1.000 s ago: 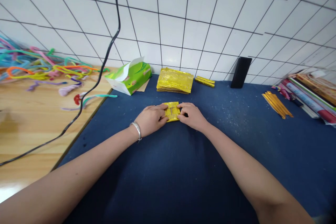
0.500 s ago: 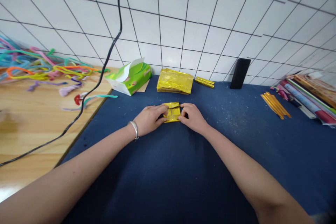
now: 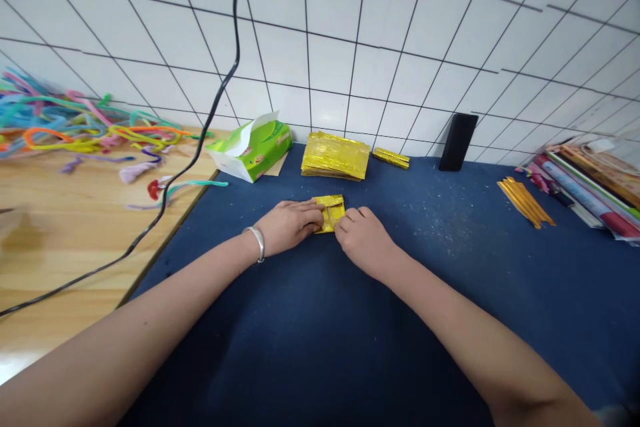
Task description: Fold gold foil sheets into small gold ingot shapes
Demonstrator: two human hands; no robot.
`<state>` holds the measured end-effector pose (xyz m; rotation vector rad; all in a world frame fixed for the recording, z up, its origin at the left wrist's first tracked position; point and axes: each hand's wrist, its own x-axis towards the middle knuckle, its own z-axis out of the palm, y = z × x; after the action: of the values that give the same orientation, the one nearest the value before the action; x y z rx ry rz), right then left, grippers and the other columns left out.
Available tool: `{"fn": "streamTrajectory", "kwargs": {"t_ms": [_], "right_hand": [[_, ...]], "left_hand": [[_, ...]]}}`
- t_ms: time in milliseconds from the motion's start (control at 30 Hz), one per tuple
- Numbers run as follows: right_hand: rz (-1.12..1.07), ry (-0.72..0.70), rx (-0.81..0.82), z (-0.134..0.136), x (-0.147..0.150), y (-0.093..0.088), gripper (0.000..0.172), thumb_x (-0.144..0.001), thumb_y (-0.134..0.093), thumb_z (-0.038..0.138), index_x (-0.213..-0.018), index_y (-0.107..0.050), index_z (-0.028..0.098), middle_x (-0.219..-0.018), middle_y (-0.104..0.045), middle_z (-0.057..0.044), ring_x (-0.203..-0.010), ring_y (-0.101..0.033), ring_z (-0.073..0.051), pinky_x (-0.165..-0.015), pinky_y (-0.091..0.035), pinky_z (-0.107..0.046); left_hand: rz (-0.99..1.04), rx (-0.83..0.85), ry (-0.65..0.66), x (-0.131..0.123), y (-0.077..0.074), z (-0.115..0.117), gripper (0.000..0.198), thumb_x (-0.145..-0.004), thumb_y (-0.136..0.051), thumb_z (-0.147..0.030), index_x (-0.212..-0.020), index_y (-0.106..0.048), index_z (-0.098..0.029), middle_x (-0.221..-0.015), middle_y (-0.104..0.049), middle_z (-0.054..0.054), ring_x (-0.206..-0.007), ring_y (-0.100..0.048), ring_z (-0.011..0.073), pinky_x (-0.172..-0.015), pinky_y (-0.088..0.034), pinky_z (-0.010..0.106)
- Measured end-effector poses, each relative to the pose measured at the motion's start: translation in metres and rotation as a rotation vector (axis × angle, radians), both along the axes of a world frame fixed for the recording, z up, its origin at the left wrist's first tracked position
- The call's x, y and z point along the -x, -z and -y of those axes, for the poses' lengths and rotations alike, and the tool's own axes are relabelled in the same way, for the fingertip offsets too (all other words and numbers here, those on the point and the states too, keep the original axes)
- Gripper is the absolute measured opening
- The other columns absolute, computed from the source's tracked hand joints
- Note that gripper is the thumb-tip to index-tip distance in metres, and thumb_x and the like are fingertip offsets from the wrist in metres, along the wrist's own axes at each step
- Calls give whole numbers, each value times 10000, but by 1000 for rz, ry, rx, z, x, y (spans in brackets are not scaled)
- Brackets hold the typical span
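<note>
A small piece of folded gold foil paper (image 3: 330, 209) lies on the dark blue table between my hands, its flaps turned inward. My left hand (image 3: 287, 228), with a silver bangle at the wrist, grips the paper's left side; the fingers rest on top and the thumb sits at the lower edge. At the lower right corner, the curled fingers of my right hand (image 3: 367, 240) press on the paper and hide that corner. Just behind it stands a stack of gold foil sheets (image 3: 335, 155).
Behind the hands are a green tissue pack (image 3: 265, 148), a narrow folded gold strip (image 3: 391, 158) and an upright black block (image 3: 458, 142). Orange-gold strips (image 3: 525, 202) and stacked books (image 3: 595, 190) lie right. Colourful pipe cleaners (image 3: 90, 123) and a black cable (image 3: 193, 159) are left.
My right hand has moved down and slightly left, its fingers now curled over the paper's lower right corner. The left hand stays on the left side. The view has shifted slightly.
</note>
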<state>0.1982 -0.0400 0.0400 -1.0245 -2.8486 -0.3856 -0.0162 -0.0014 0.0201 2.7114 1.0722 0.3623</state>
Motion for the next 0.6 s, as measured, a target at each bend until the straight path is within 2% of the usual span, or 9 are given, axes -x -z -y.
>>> {"fn": "streamTrajectory", "kwargs": {"t_ms": [100, 233, 433, 600], "right_hand": [[77, 54, -41, 12, 10, 1, 279, -888, -369, 96, -920, -647, 94, -832, -627, -130, -809, -495, -238, -704, -331, -387], [122, 131, -9, 22, 15, -2, 310, -884, -378, 97, -1107, -590, 67, -899, -652, -163, -821, -537, -249, -682, -339, -383], [113, 123, 139, 9, -7, -20, 290, -860, -450, 136, -1088, -608, 222, -1024, -663, -83, -852, -568, -229, -655, -343, -362], [112, 93, 241, -6, -24, -26, 433, -745, -518, 64, -1091, -614, 306, -1158, -637, -3, -913, -576, -225, -618, -344, -333]], "left_hand": [[-34, -5, -8, 1, 0, 1, 202, -891, -411, -263, -981, -591, -258, -1300, -535, 3, -1271, -420, 166, -1034, -342, 349], [-48, -4, -8, 3, -1, 2, 207, -897, -410, -279, -996, -592, -267, -1319, -518, 4, -1263, -427, 172, -1020, -342, 359], [-15, 34, -2, 4, -1, 0, 191, -892, -433, -301, -955, -609, -264, -1319, -520, -6, -1248, -445, 162, -1031, -325, 346], [-29, 71, 51, 12, 0, -6, 218, -886, -436, -294, -1007, -617, -302, -1372, -465, -20, -1281, -408, 177, -1030, -314, 354]]}}
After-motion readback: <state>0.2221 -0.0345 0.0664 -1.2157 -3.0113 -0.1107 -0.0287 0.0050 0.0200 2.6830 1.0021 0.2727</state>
